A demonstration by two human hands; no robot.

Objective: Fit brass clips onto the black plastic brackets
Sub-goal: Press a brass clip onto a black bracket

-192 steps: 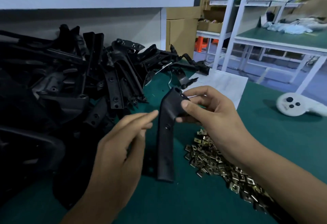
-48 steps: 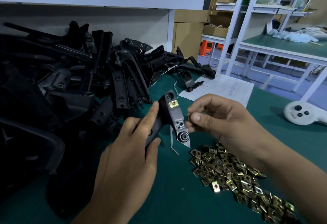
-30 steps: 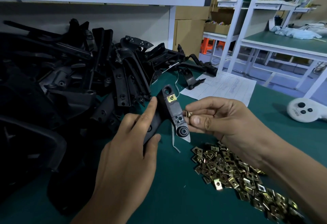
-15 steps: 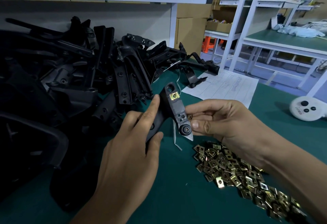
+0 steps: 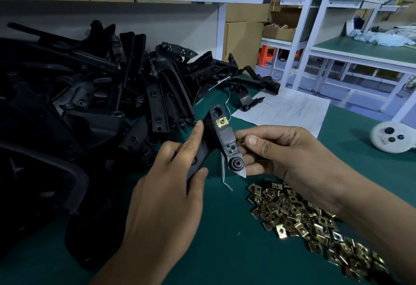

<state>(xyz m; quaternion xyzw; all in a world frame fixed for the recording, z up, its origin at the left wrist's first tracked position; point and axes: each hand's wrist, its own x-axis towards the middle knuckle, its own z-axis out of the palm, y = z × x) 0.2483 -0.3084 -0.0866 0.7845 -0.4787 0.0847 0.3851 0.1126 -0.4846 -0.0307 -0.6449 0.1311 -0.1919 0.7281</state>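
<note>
My left hand (image 5: 166, 194) grips a black plastic bracket (image 5: 219, 136) by its lower arm and holds it above the green table, inner face toward me. One brass clip (image 5: 222, 122) sits fitted near the bracket's upper hole. My right hand (image 5: 283, 158) pinches a second brass clip (image 5: 240, 142) between thumb and forefinger, right against the bracket's edge beside its lower slot. That clip is mostly hidden by the fingers. A loose pile of brass clips (image 5: 299, 221) lies on the table under my right wrist.
A big heap of black plastic brackets (image 5: 94, 104) fills the left and back of the green table (image 5: 236, 251). A printed paper sheet (image 5: 290, 111) lies behind my hands. A white round device (image 5: 390, 138) sits at the far right. White shelving stands beyond.
The bracket was turned over to its inner face, and one clip now sits near its top hole. My right hand has brought a second clip closer to the lower slot.
</note>
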